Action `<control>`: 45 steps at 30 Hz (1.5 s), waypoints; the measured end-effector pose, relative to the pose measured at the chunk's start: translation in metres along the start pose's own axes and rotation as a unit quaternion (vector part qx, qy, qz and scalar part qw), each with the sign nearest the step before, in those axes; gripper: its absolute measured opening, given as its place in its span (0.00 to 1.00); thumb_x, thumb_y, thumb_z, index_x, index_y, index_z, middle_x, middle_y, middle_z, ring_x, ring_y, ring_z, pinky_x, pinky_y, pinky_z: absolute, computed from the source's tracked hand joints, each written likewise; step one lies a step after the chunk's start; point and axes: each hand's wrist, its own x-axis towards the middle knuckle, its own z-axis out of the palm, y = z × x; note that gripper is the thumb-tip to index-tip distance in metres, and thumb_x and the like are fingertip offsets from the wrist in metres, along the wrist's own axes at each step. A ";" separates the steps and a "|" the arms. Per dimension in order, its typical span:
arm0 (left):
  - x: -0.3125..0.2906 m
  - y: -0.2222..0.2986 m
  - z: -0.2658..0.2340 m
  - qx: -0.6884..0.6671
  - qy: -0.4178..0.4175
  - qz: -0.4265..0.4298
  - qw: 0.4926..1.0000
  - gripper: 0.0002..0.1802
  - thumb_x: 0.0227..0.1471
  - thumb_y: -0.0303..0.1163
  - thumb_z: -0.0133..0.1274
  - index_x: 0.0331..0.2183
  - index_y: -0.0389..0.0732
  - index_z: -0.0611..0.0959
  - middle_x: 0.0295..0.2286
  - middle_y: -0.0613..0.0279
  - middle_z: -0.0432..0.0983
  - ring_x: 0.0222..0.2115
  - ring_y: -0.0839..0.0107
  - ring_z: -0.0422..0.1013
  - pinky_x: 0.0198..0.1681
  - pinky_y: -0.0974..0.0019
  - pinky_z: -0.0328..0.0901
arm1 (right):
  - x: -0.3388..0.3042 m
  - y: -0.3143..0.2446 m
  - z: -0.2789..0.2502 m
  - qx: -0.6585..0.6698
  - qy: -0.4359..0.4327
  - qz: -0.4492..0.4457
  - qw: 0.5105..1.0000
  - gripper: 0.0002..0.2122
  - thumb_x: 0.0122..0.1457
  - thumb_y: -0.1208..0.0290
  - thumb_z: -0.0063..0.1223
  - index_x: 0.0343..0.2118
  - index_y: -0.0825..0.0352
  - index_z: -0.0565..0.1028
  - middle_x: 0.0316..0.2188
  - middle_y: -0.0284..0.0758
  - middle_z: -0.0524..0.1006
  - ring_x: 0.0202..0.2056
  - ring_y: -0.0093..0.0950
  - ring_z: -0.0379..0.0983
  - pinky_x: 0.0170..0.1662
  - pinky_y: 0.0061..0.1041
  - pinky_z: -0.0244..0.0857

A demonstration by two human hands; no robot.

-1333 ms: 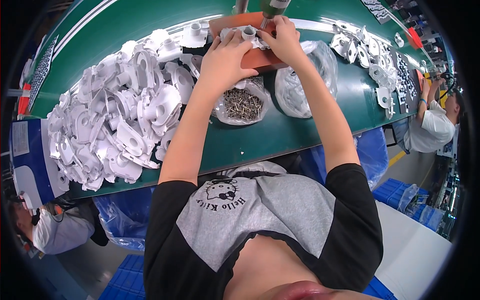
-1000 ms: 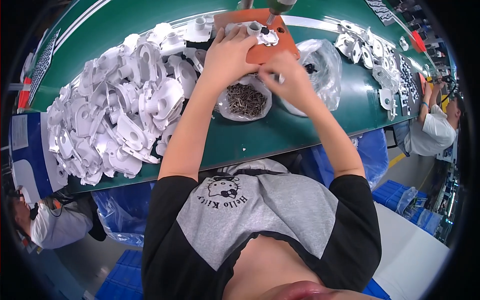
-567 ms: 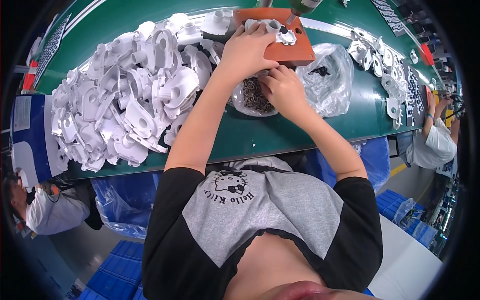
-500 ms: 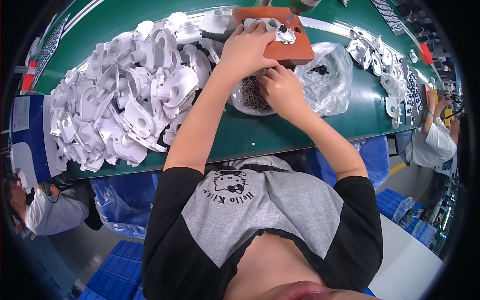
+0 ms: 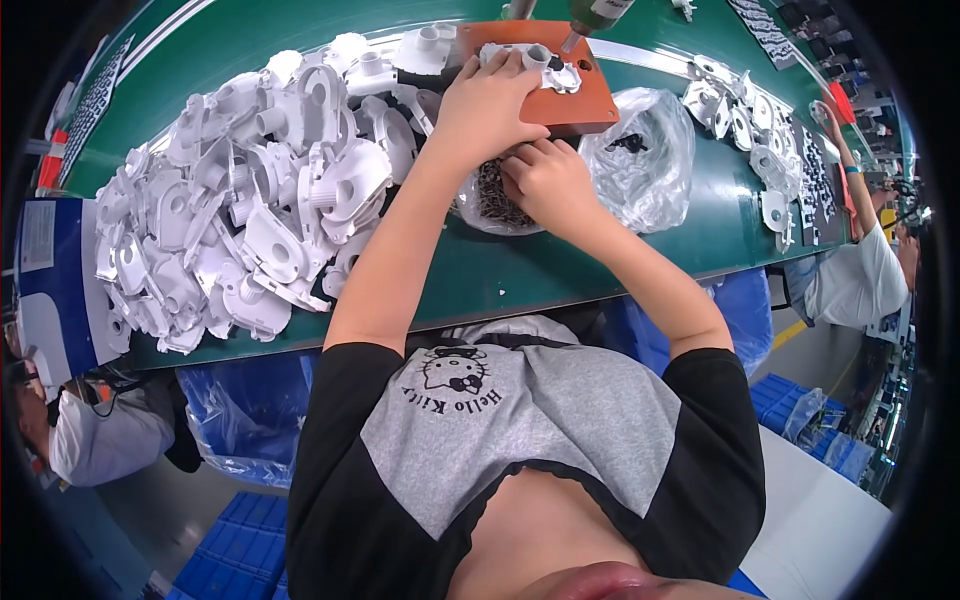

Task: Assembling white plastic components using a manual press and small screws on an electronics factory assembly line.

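Note:
At the far middle of the bench, my left hand [image 5: 488,108] lies over a white plastic part [image 5: 563,78] with its fingers bent down on it, holding it against an orange fixture block [image 5: 590,112]. Just nearer, my right hand [image 5: 553,188] is closed, fingertips pinched together close to the left thumb. Whatever those fingertips hold, if anything, is hidden. Below them sits a clear bag of small dark screws [image 5: 500,200], partly covered by the right hand. A power screwdriver [image 5: 598,14] points down above the block's far edge, touched by neither hand.
A large heap of white plastic parts [image 5: 250,200] fills the bench's left side. Right of the block lies a crumpled clear plastic bag [image 5: 640,165]. More white parts [image 5: 765,150] lie farther right, beside a dark tray [image 5: 815,185]. Other people [image 5: 860,270] work at both sides.
The view has shifted slightly. My right hand stays near the left thumb, its fingers a little more curled. My left hand stays on the white part. The person at right has reached an arm farther out.

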 end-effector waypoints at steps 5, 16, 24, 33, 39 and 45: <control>0.001 0.000 0.001 -0.006 0.007 -0.001 1.000 0.28 0.33 0.43 0.62 0.39 0.42 0.76 0.48 0.58 0.68 0.50 0.59 0.63 0.55 0.55 0.57 | -0.002 0.003 -0.005 0.035 0.033 0.021 0.999 0.06 0.40 0.73 0.58 0.24 0.64 0.76 0.23 0.31 0.74 0.29 0.29 0.71 0.31 0.28 0.63; 0.002 0.001 -0.003 0.001 -0.031 -0.018 0.999 0.29 0.36 0.46 0.62 0.40 0.43 0.75 0.50 0.55 0.66 0.54 0.59 0.59 0.58 0.54 0.54 | 0.042 0.109 -0.042 0.364 -0.011 0.343 0.866 0.13 0.52 0.66 0.56 0.30 0.73 0.77 0.19 0.29 0.73 0.22 0.15 0.66 0.26 0.17 0.61; 0.000 0.002 -0.002 -0.004 -0.022 -0.017 1.000 0.28 0.36 0.46 0.62 0.40 0.44 0.75 0.50 0.57 0.66 0.54 0.61 0.60 0.58 0.54 0.53 | 0.063 0.146 -0.029 0.403 -0.097 0.338 0.845 0.10 0.52 0.67 0.56 0.28 0.71 0.76 0.19 0.27 0.71 0.20 0.14 0.65 0.23 0.13 0.58; -0.004 0.000 0.000 -0.003 -0.010 -0.017 1.000 0.27 0.36 0.45 0.62 0.40 0.45 0.75 0.49 0.58 0.66 0.53 0.61 0.60 0.58 0.53 0.53 | 0.073 0.150 -0.038 0.442 -0.170 0.326 0.818 0.08 0.51 0.67 0.57 0.24 0.67 0.74 0.19 0.25 0.70 0.21 0.14 0.64 0.23 0.14 0.57; 0.003 0.003 0.001 -0.019 -0.007 -0.009 1.000 0.27 0.35 0.45 0.63 0.39 0.45 0.75 0.48 0.58 0.67 0.53 0.61 0.60 0.58 0.53 0.53 | 0.078 0.162 -0.047 0.422 -0.210 0.321 0.822 0.07 0.52 0.66 0.57 0.27 0.65 0.76 0.18 0.25 0.70 0.20 0.14 0.65 0.21 0.14 0.57; 0.002 0.000 0.003 -0.013 0.005 -0.009 1.000 0.27 0.35 0.44 0.63 0.39 0.44 0.75 0.48 0.57 0.67 0.53 0.62 0.61 0.57 0.54 0.54 | 0.084 0.171 -0.039 0.420 -0.216 0.312 0.824 0.11 0.52 0.62 0.58 0.31 0.65 0.76 0.19 0.26 0.71 0.20 0.15 0.68 0.22 0.14 0.61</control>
